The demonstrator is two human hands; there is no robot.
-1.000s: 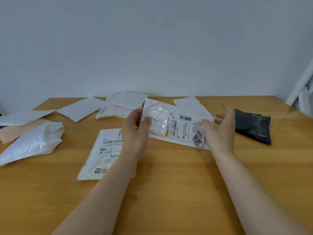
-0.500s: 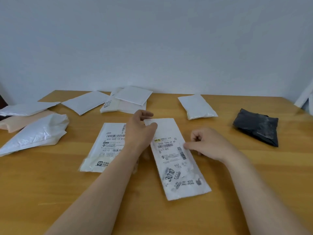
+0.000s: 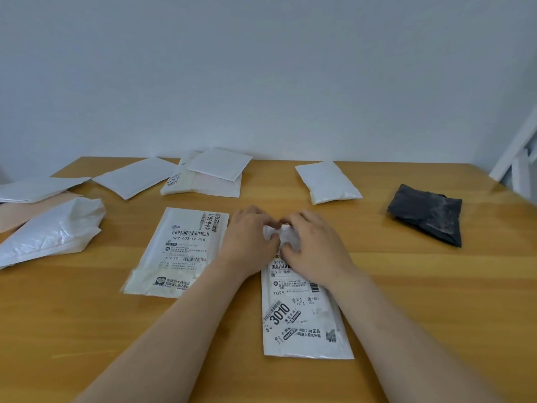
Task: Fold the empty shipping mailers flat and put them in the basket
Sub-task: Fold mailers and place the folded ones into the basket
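A white mailer with black labels and "3010" lies flat and lengthwise on the wooden table in front of me. My left hand and my right hand sit side by side on its far end, fingers curled and pinching that edge. A second labelled white mailer lies flat just to the left. No basket is in view.
Several more mailers lie about: a crumpled white one and a pale pink one at left, white ones and a stacked pair at the back, a small white one, and a folded black one at right.
The mailer, held up in the air a second ago, was laid down lengthwise on the table. Both hands then moved together onto its far end.
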